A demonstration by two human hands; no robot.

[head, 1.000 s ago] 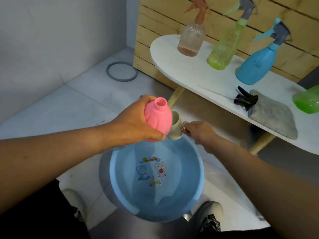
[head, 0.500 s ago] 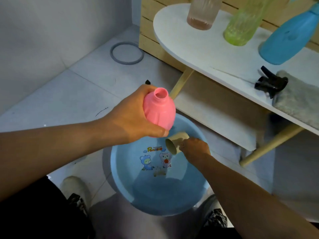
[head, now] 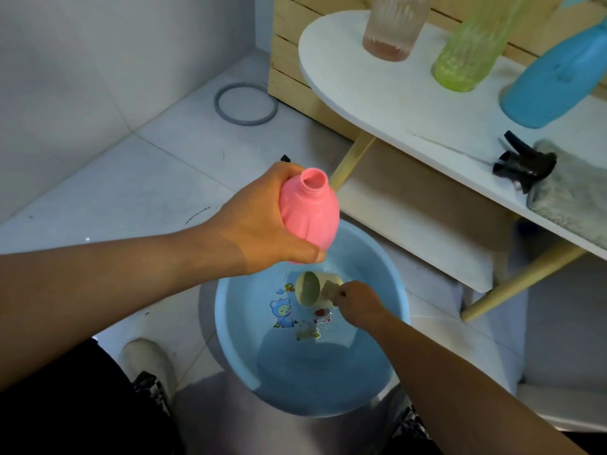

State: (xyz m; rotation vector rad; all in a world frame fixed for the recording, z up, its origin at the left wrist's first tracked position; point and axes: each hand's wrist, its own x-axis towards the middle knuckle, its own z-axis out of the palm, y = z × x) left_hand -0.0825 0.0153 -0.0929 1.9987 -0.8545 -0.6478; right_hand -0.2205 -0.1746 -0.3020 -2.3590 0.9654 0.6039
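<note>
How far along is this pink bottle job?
Done: the pink bottle is uncapped; a black spray head lies on the table. In hand: the left hand grips the bottle, the right hand tilts a cup in the blue basin. Left, probably: pouring and recapping.

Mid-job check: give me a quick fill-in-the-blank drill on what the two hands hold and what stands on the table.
1. The left hand grips an uncapped plastic bottle whose colour is ____.
2. The right hand holds a small beige cup low inside the round plastic basin, which is ____ in colour.
3. On the white oval table stand exactly ____ bottles: a clear ribbed bottle, a green ribbed bottle and a smooth blue bottle.

Missing words: pink; blue; three.
</note>
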